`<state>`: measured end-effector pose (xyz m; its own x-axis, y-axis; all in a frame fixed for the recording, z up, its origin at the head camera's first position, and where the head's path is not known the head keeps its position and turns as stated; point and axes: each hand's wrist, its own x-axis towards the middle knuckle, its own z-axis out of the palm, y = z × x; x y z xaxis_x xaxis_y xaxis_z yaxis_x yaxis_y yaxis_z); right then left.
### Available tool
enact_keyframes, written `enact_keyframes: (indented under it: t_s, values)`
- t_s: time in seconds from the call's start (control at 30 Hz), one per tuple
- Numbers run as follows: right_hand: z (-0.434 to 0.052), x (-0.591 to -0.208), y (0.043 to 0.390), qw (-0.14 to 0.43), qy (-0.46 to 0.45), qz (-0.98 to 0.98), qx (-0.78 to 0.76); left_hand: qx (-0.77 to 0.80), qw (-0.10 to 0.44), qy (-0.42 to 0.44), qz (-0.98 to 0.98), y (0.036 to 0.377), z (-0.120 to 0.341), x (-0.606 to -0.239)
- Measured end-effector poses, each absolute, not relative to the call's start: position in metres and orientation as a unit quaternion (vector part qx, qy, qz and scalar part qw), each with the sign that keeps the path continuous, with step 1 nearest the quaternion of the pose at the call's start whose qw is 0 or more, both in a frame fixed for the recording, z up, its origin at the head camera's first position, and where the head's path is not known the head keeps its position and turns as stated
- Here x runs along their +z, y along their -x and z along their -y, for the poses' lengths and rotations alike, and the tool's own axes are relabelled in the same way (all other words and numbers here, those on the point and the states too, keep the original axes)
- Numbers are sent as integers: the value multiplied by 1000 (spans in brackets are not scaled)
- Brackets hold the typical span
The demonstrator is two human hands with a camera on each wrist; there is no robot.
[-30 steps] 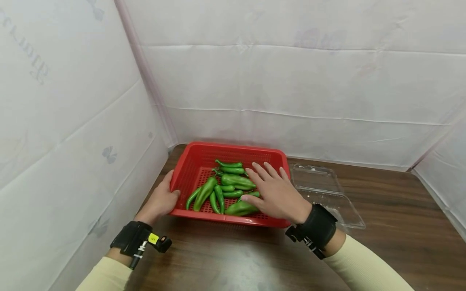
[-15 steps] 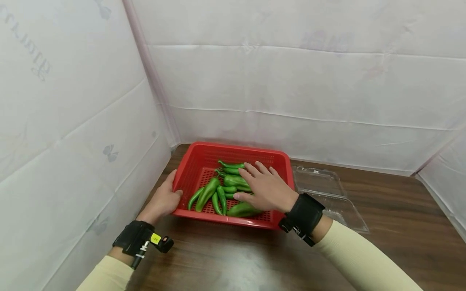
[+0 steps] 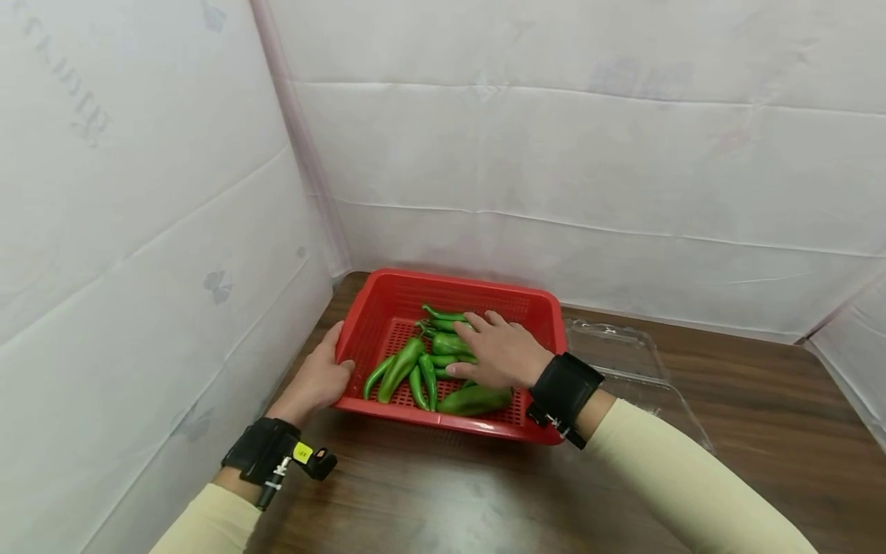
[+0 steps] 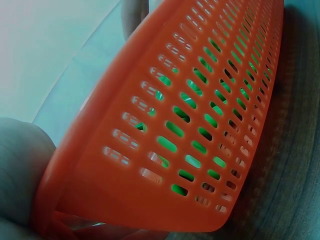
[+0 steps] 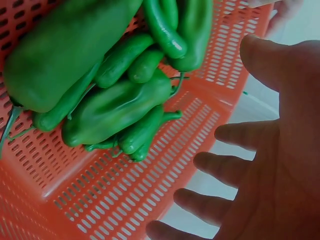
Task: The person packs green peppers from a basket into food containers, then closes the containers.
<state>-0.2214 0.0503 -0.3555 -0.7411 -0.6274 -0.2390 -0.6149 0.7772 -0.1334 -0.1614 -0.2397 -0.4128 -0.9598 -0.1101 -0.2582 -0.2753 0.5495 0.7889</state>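
Resting on the near left corner of the basket (image 3: 388, 296), the left hand (image 3: 320, 381) wraps its thumb over the rim while the other fingers lie out of sight down the outer wall; the left wrist view shows only that slotted wall (image 4: 200, 125) pressed close. The basket sits on the table (image 3: 443, 500), toward the left, near the corner of the white walls.

Inside it lie the peppers (image 3: 415, 369), a loose pile of smooth green pods, some long and thin, a few fat. The right hand (image 3: 500, 352) hovers flat just above the pile, fingers (image 5: 235, 135) spread and straight, holding nothing; whether they touch a pod I cannot tell.

The pods look light, glossy and likely slick, so a pinch across the thick middle of one should hold better than a grab at the tapering tip or thin stem. The fat one (image 3: 474, 399) at the near edge lies on its own and looks easiest to take. The basket seems thin, stiff plastic, probably light enough to slide unless steadied.

Just right of it, farther back, a clear clamshell box (image 3: 623, 358) lies open.
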Motion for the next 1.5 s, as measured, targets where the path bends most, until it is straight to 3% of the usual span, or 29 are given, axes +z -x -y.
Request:
enact_keyframes:
  t_s: [0.93, 1.5]
  values:
    - [-33, -375, 253, 212, 312, -926, 19, 468, 85, 103, -874, 160, 230, -414]
    - [-22, -389, 257, 169, 335, -927, 26, 473, 86, 103, -871, 157, 232, -412]
